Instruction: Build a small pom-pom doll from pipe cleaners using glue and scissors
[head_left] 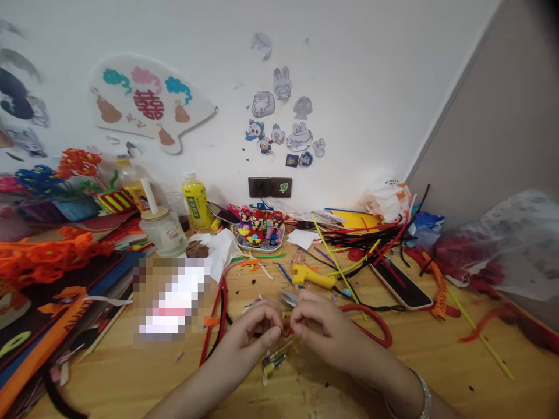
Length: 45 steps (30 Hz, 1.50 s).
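Note:
My left hand (257,329) and my right hand (321,329) meet low in the middle of the view, just above the wooden table (174,384). Each has thumb and fingertips pinched together, the two pinches slightly apart. A thin red pipe cleaner (287,333) shows between the fingertips, mostly hidden by them. Behind my right hand curves a thicker red fuzzy strip (386,334); whether it joins the held piece I cannot tell. Scissor blades (287,298) show just beyond the fingers. Past them lies a yellow glue gun (314,276). Small clear-and-yellow items (275,362) lie below my hands.
Small colourful figures stand in a tray (262,247) at the back. Black and red pipe cleaners (349,237) are heaped right of it, near a phone (402,283). Left are a glass jar (163,233), a yellow drink bottle (196,201) and orange fuzzy flowers (52,256).

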### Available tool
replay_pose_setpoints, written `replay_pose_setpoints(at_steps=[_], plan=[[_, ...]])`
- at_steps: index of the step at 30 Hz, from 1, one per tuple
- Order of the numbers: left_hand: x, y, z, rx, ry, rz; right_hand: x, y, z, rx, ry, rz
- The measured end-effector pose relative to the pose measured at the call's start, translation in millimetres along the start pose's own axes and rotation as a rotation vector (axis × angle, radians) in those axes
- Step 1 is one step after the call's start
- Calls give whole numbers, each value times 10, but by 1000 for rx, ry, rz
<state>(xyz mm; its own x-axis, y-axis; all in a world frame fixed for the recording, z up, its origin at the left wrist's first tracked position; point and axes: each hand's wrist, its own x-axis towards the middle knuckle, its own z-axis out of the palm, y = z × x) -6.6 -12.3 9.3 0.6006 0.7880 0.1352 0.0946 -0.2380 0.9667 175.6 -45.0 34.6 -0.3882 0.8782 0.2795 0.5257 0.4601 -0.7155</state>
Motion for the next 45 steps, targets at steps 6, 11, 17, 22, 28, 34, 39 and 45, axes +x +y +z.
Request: replay_pose_setpoints(at_steps=[6, 11, 17, 22, 28, 34, 39, 45], plan=[[-15, -35, -2, 42, -74, 21, -1, 9, 12, -7, 11, -28], [-19, -54, -3, 43, -115, 52, -4, 15, 31, 2, 13, -34], [-17, -35, -9, 40, -109, 82, -4, 16, 68, 51, 32, -36], [-21, 5, -10, 93, -109, 78, 3, 11, 86, 108, 43, -28], [-25, 24, -21, 102, -115, 54, 18, 52, 100, 148, 31, -15], [9, -3, -45, 30, -113, 40, -2, 84, 89, 124, 15, -57], [82, -20, -199, 233, 142, -3, 2, 79, 104, 97, 27, -20], [146, -127, -397, 756, 128, -189, 39, 168, 186, 77, 126, 50]])
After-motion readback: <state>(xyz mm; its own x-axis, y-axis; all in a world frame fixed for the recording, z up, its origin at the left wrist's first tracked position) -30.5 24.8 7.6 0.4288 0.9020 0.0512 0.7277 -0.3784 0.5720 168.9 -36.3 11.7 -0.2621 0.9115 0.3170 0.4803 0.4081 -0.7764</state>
